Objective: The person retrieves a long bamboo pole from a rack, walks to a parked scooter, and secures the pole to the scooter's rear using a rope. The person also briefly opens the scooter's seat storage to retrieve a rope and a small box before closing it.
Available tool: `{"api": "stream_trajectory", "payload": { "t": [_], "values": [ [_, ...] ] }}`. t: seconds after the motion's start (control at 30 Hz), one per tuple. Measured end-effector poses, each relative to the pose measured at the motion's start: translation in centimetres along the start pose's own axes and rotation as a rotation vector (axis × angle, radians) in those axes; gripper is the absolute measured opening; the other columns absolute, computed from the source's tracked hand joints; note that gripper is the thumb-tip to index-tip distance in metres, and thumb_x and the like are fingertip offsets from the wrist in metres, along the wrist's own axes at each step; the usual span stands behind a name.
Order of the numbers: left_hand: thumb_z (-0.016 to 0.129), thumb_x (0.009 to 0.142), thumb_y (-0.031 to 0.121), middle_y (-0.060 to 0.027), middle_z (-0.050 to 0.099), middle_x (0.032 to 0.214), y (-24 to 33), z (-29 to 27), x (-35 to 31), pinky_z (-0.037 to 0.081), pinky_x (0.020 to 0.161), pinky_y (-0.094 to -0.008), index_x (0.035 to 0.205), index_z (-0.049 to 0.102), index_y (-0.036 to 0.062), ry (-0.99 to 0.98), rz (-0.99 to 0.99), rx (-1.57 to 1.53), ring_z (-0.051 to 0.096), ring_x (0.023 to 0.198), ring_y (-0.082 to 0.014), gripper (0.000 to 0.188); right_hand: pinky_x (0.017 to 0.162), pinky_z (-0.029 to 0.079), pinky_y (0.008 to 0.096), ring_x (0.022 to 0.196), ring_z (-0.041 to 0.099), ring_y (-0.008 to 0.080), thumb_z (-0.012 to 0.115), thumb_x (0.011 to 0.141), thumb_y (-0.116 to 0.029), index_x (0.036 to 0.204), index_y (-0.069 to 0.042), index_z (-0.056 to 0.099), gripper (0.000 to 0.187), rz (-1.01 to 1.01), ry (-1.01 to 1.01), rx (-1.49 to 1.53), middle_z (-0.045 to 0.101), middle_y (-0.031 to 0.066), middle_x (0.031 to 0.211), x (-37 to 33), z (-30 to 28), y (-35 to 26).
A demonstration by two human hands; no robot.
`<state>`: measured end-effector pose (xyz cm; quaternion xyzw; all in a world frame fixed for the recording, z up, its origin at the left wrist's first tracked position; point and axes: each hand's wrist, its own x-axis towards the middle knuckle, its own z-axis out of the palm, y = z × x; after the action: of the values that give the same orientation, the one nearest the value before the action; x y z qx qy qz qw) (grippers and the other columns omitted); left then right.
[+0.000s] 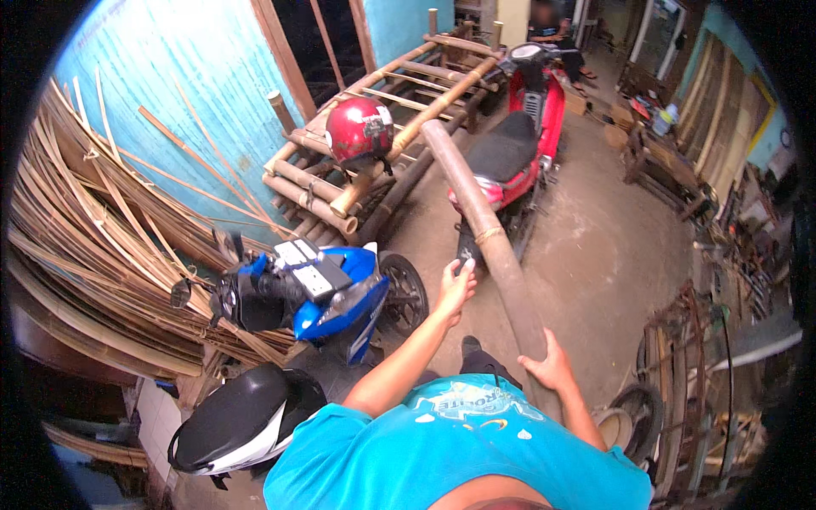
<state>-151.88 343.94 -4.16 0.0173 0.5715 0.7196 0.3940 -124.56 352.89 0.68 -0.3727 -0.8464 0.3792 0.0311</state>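
A long, thick brown bamboo pole [491, 231] runs from beside my body up and away, tilted to the left. My right hand [552, 367] is wrapped round its near part, with the thumb over the edge and the other fingers mostly hidden. To the left of the pole, my left hand [456, 291] is raised and apart from it, fingers curled in. A small whitish thing shows at its fingertips, too small to make out. The pole's far end lies over the area between a bamboo bench frame [344, 201] and a red scooter [544, 127].
A blue motorbike [340, 297] with a black seat [242, 416] stands close on my left. Behind it lean many bamboo strips [93, 204]. A red helmet [359, 129] rests on the bench. Racks [680, 374] line the right. A person [552, 34] sits far back.
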Motion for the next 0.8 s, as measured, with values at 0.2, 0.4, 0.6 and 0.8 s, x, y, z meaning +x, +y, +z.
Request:
{"api": "stream_trajectory", "payload": {
  "t": [0.2, 0.4, 0.6, 0.8],
  "values": [
    [0.064, 0.095, 0.043, -0.0084, 0.067, 0.105, 3.3, -10.7, 6.5, 0.050, 0.080, -0.0316, 0.125, 0.057, 0.0071, 0.244, -0.010, 0.105, 0.064, 0.090, -0.0168, 0.047, 0.100, 0.047, 0.0455, 0.119, 0.059, 0.0416, 0.082, 0.071, -0.040, 0.146, -0.004, 0.039, 0.094, -0.027, -0.014, -0.188, 0.060, 0.0286, 0.127, 21.6, -8.5, -7.3],
    [0.062, 0.096, 0.040, -0.0055, 0.067, 0.101, 1.9, -18.2, 11.8, 0.050, 0.071, -0.0290, 0.119, 0.062, 0.0092, 0.442, -0.103, 0.139, 0.064, 0.086, -0.0155, 0.038, 0.089, 0.051, 0.0498, 0.104, 0.064, 0.0462, 0.080, 0.067, -0.042, 0.143, -0.011, 0.043, 0.090, -0.181, 0.034, -0.320, 0.067, 0.0274, 0.112, 39.7, -10.1, -14.0],
    [0.062, 0.097, 0.037, -0.0075, 0.067, 0.106, 6.3, -19.5, 16.4, 0.050, 0.074, -0.0297, 0.126, 0.059, 0.0055, 0.439, -0.098, 0.198, 0.064, 0.091, -0.0173, 0.042, 0.090, 0.051, 0.0511, 0.102, 0.066, 0.0456, 0.079, 0.067, -0.046, 0.144, -0.014, 0.044, 0.090, -0.287, 0.140, -0.510, 0.068, 0.0281, 0.108, 54.9, -9.6, -20.1],
    [0.063, 0.097, 0.037, -0.0148, 0.068, 0.110, 5.7, -24.1, 19.3, 0.050, 0.087, -0.0328, 0.130, 0.057, -0.0003, 0.402, -0.063, 0.423, 0.063, 0.095, -0.0192, 0.050, 0.090, 0.051, 0.0521, 0.103, 0.065, 0.0439, 0.078, 0.069, -0.043, 0.142, -0.015, 0.045, 0.086, -0.357, 0.084, -0.644, 0.068, 0.0262, 0.108, 69.1, -6.7, -29.2]
  ]
}}
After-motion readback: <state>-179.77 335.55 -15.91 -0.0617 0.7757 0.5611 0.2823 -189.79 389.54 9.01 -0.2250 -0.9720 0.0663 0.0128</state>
